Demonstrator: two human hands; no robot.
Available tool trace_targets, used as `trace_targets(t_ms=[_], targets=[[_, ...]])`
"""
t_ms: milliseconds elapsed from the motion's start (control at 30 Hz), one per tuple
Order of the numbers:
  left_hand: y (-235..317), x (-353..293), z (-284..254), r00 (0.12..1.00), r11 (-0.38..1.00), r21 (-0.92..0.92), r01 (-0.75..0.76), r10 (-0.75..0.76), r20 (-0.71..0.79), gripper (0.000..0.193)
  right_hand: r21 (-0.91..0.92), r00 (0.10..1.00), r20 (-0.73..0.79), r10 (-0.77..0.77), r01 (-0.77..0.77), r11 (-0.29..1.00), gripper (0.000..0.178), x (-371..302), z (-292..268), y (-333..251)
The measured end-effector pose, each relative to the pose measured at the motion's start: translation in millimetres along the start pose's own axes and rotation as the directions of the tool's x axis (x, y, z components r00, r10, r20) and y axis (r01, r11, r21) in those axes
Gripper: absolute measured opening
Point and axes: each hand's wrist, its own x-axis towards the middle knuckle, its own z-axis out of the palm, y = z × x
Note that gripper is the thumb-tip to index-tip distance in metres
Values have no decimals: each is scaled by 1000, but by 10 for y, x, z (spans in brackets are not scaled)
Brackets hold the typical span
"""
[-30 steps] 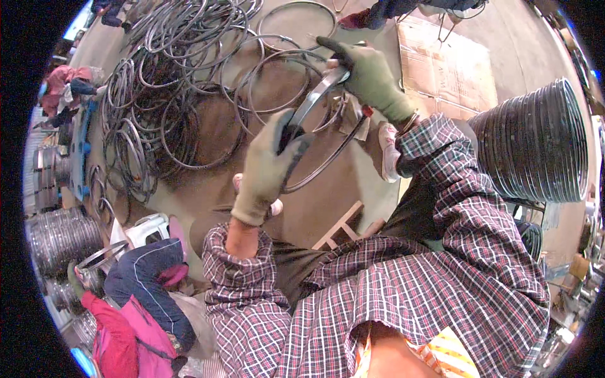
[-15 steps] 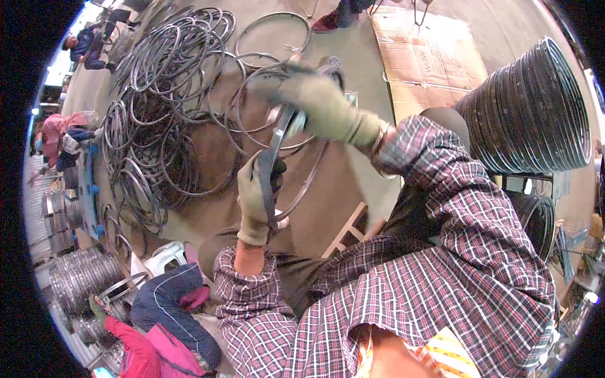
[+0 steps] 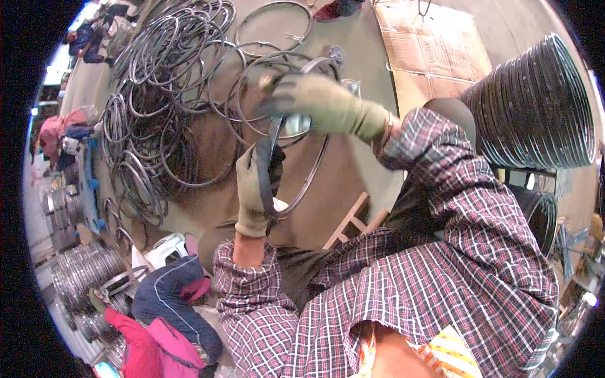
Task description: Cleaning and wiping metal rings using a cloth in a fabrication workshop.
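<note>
In front of me a grey metal wheel rim (image 3: pixel 313 179) stands tilted, seen nearly edge-on near my hands. My left hand (image 3: pixel 255 183), in a light glove with dark palm and fingers, is closed around its near left side. My right hand (image 3: pixel 315 104), gloved alike, is over the rim's upper part, its fingers smeared by motion. Just under that hand a whitish, shiny patch (image 3: pixel 296 125) shows, too blurred to name. Beyond both hands several loose rims (image 3: pixel 274 55) lie on the floor.
A big tangled heap of rims (image 3: pixel 170 94) fills the floor at left. A tall stack of rims (image 3: pixel 529 107) stands at right, near a flattened cardboard sheet (image 3: pixel 435 50). A wooden frame (image 3: pixel 350 220) lies by my knees. Another person in pink (image 3: pixel 170 343) works at lower left.
My right hand has shifted slightly lower and right along the rim. The left hand keeps its grip, and the rim has turned a little.
</note>
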Motion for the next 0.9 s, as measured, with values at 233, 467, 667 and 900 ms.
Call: trace_targets(t_ms=[233, 467, 667, 900], targets=[[160, -69, -143, 994, 987, -131, 96, -88, 64, 34, 512, 828, -113, 548, -424, 747, 46, -464, 93, 725], [142, -36, -219, 992, 951, -282, 124, -117, 42, 33, 321, 616, -419, 667, -587, 743, 28, -433, -255, 936], [230, -7, -308, 992, 915, -399, 55, -4, 129, 34, 830, 769, -87, 633, -296, 474, 22, -171, -133, 145], [343, 2, -460, 968, 806, -591, -23, 167, 190, 34, 430, 952, 2, 307, -278, 859, 43, -207, -292, 3]])
